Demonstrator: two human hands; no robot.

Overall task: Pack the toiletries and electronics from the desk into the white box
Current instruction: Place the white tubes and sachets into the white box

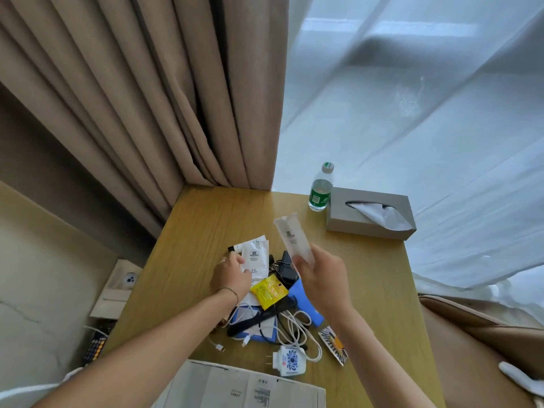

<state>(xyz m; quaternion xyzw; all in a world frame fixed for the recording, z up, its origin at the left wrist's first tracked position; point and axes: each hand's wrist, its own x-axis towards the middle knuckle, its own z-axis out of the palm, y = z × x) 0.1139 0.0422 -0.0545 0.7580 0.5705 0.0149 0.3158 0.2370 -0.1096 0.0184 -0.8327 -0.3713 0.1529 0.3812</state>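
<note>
My right hand holds a long white toiletry packet up above the desk, tilted away from me. My left hand rests on a flat white sachet in the pile, fingers pinching its left edge. Below lie a yellow packet, a black charger, a black comb, white cables, a blue item and a white plug adapter. The white box sits at the desk's near edge, its flap showing.
A water bottle and a grey tissue box stand at the far right of the wooden desk. Curtains hang behind. A patterned card lies near the cables. A brown chair is at right.
</note>
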